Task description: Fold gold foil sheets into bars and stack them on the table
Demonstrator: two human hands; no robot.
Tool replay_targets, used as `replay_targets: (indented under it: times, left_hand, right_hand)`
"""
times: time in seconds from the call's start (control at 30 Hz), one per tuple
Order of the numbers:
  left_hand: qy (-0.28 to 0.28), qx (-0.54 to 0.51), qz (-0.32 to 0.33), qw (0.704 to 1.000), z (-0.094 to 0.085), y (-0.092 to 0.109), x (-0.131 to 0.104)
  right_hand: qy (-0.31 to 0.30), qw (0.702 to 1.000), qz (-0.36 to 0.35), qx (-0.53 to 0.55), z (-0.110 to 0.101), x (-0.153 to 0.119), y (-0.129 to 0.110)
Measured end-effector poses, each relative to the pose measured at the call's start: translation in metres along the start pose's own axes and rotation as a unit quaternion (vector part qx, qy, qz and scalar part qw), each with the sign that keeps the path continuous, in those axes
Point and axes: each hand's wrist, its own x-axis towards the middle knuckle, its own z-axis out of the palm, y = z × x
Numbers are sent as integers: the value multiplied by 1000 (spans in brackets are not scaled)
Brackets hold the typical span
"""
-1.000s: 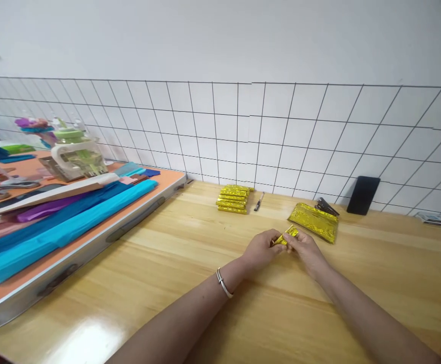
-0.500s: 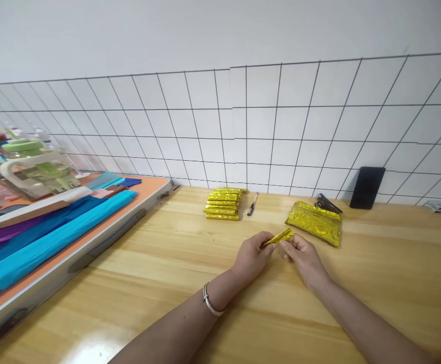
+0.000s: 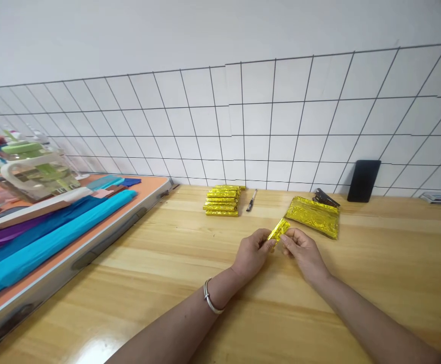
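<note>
Between my two hands, just above the wooden table, is a small piece of shiny gold foil point(image 3: 279, 230), partly rolled or folded. My left hand point(image 3: 253, 253) pinches its lower left end between thumb and fingers. On its right side, my right hand point(image 3: 303, 250) grips the edge with thumb and fingertips. A stack of several rolled gold foil strips point(image 3: 222, 201) lies beyond my left hand. Past my right hand sits a flat gold foil packet point(image 3: 313, 216). The fingers hide the ends of the held foil.
A pen point(image 3: 251, 200) lies beside the stacked rolls. Behind the packet are a black clip point(image 3: 325, 197) and a black phone point(image 3: 363, 181) leaning on the tiled wall. An orange-topped board point(image 3: 150, 183) at left bears blue and purple paper point(image 3: 53, 242) and a green-lidded jug point(image 3: 40, 174).
The foil between my hands has turned, standing more upright with more of its flat face showing. Both hands keep hold of it and have barely moved. The view has shifted slightly.
</note>
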Motion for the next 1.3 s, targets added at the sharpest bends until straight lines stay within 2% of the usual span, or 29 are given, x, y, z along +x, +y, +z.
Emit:
replay_targets:
  times: [0.3, 0.8, 1.1, 1.3]
  left_hand:
    - [-10, 44, 11, 999, -1, 5, -1]
    - [-31, 42, 19, 998, 3, 11, -6]
    - [-36, 33, 14, 999, 3, 13, -7]
    - [-33, 96, 14, 995, 0, 14, -7]
  right_hand:
    - [8, 1000, 10, 20, -1, 0, -1]
    - [26, 998, 49, -1, 4, -2, -6]
    - [17, 999, 42, -24, 4, -3, -5]
    - [0, 999, 4, -53, 4, -4, 0]
